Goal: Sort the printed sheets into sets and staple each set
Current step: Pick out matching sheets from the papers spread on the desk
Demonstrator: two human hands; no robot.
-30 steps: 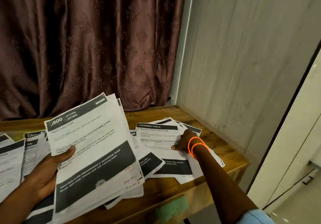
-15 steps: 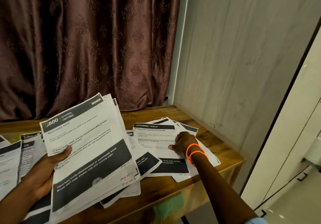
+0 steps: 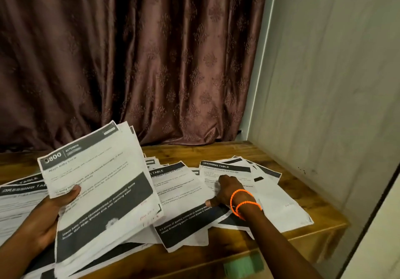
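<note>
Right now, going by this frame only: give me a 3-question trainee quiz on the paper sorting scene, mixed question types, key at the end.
1. True or false: the left hand holds a stack of sheets lifted off the wooden table.
2. Multiple choice: the header on the top sheet of that stack reads A) KITCHEN B) BATHROOM C) GARAGE.
3. Short answer: what does the right hand rest on, and what is on its wrist?

Key
1. True; the thumb lies across the top sheet.
2. A.
3. A sheet headed DRESSING TABLE lying on the table; two orange bracelets.
</note>
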